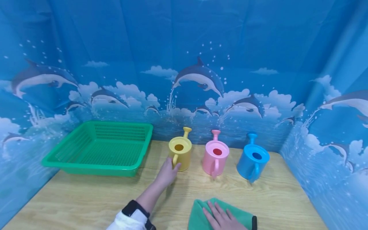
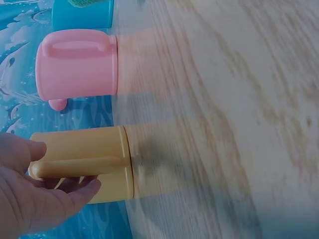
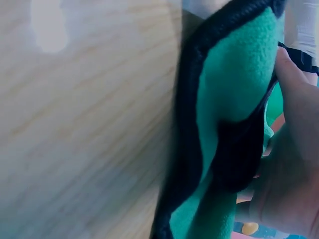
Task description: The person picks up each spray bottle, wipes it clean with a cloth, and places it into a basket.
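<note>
In the head view, my left hand (image 1: 168, 172) is at the handle of a yellow watering can (image 1: 184, 159), which stands on the wooden table. Seen from the left wrist, the fingers of the left hand (image 2: 37, 194) curl about the yellow handle (image 2: 75, 167). My right hand (image 1: 222, 218) rests with spread, fairly straight fingers on a folded green cloth (image 1: 198, 210) near the table's front. Dark edging borders the cloth (image 3: 239, 69) in the right wrist view. To the right of the yellow can stand a pink watering can (image 1: 210, 163) and a blue watering can (image 1: 245, 166).
A green plastic basket (image 1: 133, 167) with slotted sides stands at the back left of the table (image 1: 95, 198). Behind and on both sides hangs a blue curtain (image 1: 143, 38) printed with dolphins. The cans' spouts point toward it.
</note>
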A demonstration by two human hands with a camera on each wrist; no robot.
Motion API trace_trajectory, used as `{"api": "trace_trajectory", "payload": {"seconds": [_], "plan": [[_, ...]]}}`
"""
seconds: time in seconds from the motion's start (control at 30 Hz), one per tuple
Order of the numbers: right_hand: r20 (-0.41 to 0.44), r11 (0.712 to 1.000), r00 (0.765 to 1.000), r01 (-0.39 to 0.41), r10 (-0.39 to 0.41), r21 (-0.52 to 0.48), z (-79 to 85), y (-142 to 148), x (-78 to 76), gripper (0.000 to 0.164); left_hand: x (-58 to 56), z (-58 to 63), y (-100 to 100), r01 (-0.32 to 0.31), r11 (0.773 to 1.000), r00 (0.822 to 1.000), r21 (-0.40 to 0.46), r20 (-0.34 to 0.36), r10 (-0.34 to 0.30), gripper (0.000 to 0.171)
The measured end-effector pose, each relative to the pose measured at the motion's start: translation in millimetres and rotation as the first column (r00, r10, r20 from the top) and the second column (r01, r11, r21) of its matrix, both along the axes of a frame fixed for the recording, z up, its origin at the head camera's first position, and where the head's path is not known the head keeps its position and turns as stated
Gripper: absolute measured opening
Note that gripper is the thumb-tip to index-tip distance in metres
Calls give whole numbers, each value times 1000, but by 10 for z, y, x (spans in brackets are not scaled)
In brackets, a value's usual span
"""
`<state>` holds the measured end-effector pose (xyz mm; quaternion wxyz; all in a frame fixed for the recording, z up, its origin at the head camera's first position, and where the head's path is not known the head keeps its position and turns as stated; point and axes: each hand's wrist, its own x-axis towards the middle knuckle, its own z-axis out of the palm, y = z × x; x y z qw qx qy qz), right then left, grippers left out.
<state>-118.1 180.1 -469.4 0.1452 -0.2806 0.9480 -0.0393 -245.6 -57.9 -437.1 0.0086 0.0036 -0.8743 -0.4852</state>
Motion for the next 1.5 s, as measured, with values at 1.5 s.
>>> {"api": "trace_trajectory", "payload": {"seconds": [1.5], "plan": [[-82, 976, 977, -204, 198, -69, 108, 143, -167, 82, -17, 21, -4, 19, 999, 1000, 31, -17, -18, 15]]}}
